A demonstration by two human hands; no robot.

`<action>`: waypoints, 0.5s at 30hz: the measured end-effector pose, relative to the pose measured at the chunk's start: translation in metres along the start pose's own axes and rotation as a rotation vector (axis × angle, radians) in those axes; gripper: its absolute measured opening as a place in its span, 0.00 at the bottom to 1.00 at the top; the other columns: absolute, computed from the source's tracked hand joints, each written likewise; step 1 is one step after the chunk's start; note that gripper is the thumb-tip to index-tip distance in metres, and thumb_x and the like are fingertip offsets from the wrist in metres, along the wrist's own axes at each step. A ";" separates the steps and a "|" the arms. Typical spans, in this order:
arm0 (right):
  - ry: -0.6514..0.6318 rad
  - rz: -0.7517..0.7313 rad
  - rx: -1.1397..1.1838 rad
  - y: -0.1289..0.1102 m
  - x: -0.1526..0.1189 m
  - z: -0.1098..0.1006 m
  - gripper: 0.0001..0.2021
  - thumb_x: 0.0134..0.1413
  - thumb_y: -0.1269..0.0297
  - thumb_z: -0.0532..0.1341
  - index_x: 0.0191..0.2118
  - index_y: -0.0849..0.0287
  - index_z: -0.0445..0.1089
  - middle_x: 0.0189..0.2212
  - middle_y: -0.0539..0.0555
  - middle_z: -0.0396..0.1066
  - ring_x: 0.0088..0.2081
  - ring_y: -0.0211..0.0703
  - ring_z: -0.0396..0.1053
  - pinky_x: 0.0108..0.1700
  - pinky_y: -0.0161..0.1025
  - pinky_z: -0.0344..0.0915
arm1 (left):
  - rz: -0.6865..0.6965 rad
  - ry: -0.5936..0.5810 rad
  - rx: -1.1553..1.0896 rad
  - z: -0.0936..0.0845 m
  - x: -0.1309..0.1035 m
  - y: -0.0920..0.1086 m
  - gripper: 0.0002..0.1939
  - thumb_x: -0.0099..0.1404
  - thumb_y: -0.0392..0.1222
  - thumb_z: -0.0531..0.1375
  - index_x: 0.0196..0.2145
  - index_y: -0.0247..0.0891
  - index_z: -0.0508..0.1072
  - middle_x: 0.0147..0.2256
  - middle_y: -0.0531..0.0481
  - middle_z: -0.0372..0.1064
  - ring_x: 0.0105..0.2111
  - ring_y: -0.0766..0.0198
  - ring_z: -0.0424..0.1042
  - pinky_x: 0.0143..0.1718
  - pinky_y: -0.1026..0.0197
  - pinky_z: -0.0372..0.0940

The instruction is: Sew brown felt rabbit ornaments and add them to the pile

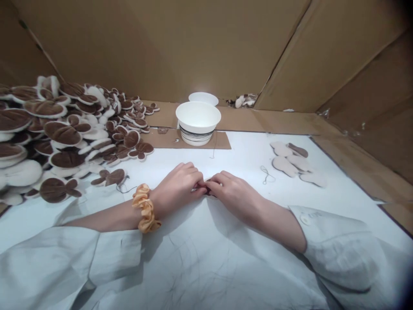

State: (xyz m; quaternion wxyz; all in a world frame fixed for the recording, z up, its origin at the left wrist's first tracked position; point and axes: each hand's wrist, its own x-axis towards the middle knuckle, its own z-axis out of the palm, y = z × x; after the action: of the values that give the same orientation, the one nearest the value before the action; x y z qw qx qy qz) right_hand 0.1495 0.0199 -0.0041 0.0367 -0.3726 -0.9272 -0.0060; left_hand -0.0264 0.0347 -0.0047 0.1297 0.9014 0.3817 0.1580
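My left hand [180,186] and my right hand [234,193] meet over the white tabletop, fingertips pinched together on a small brown and white plush piece [211,196]. Most of that piece is hidden behind the fingers. A yellow scrunchie [146,209] circles my left wrist. Beyond the hands stands a white bowl [198,118] with dark thread [196,136] wound around its lower part. Near my left forearm lies a brown bow-shaped plush piece [113,177] with loose dark thread beside it.
A tall heap of brown and white plush pieces [66,132] fills the left side. Several pale flat pieces [285,165] lie at the right, with a loop of thread [267,175] nearby. Cardboard walls [161,47] enclose the far side and the right.
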 end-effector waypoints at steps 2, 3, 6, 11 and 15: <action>0.000 -0.027 -0.029 -0.001 0.001 0.000 0.07 0.52 0.78 0.55 0.30 0.64 0.68 0.28 0.56 0.68 0.31 0.43 0.64 0.28 0.37 0.60 | 0.001 0.013 0.021 0.000 -0.001 0.001 0.08 0.61 0.38 0.55 0.25 0.34 0.66 0.27 0.50 0.68 0.33 0.63 0.63 0.35 0.59 0.57; 0.002 -0.038 -0.049 -0.002 0.002 0.000 0.07 0.51 0.80 0.55 0.28 0.64 0.67 0.27 0.56 0.68 0.30 0.43 0.64 0.27 0.37 0.60 | 0.005 0.019 0.033 0.000 -0.002 0.002 0.08 0.61 0.38 0.55 0.25 0.34 0.66 0.27 0.50 0.68 0.32 0.63 0.63 0.35 0.60 0.57; 0.018 -0.059 -0.140 -0.006 0.002 0.002 0.11 0.48 0.84 0.52 0.27 0.64 0.65 0.24 0.56 0.67 0.27 0.44 0.64 0.24 0.37 0.57 | 0.011 0.031 0.076 0.001 -0.002 0.005 0.07 0.60 0.36 0.55 0.24 0.34 0.66 0.26 0.50 0.67 0.32 0.63 0.63 0.34 0.60 0.57; 0.092 -0.055 -0.287 -0.014 0.002 0.007 0.13 0.43 0.87 0.48 0.26 0.64 0.63 0.22 0.58 0.65 0.25 0.46 0.63 0.22 0.38 0.54 | -0.008 0.080 0.216 0.005 -0.006 0.013 0.08 0.61 0.35 0.54 0.24 0.33 0.67 0.27 0.48 0.67 0.31 0.62 0.62 0.33 0.59 0.58; 0.131 -0.045 -0.343 -0.017 0.001 0.008 0.15 0.40 0.88 0.46 0.25 0.63 0.62 0.23 0.58 0.64 0.25 0.45 0.61 0.21 0.38 0.53 | 0.002 0.150 0.375 0.011 -0.012 0.020 0.09 0.62 0.34 0.53 0.24 0.33 0.66 0.26 0.47 0.66 0.30 0.60 0.62 0.31 0.58 0.57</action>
State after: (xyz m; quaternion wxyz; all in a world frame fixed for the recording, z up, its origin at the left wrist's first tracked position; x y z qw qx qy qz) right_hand 0.1365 0.0082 -0.0119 0.0326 -0.3512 -0.9165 -0.1888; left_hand -0.0166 0.0114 -0.0101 -0.0695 0.8958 0.4123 0.1510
